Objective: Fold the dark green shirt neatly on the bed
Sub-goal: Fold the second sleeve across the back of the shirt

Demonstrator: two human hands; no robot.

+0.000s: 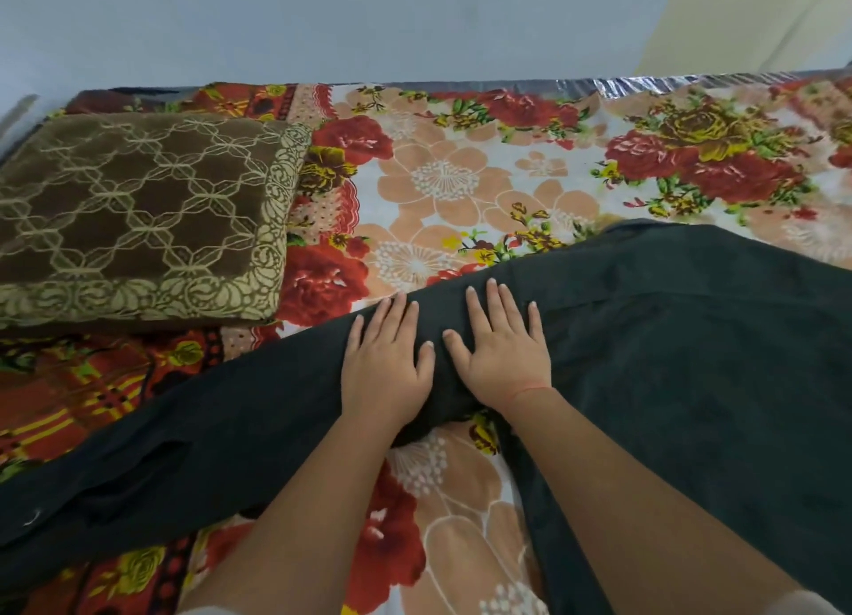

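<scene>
The dark green shirt (668, 338), a soft, matte cloth garment, lies spread across the near half of the flower-printed bed (461, 176). Its broad body is to the right, and a long narrower part, which we take for a sleeve, trails off to the lower left. We judge it light, limp and not slippery: it will drape and wrinkle rather than hold a line, so any crease must be pressed in by the palm. For the next fold we would pinch it at an edge or corner, where a seam gives the cloth some body, and not in the middle, where it would only bunch. We see the person's left hand (385, 365) and right hand (500, 351) side by side, thumbs nearly touching, palms down on the shirt near its far edge, fingers straight and a little spread, pinching nothing. Both forearms reach forward from below, close together. A thin red thread (530, 389) circles the right wrist. Well apart, at the left, rests a folded brown blanket (138, 208) with a cream lattice pattern
</scene>
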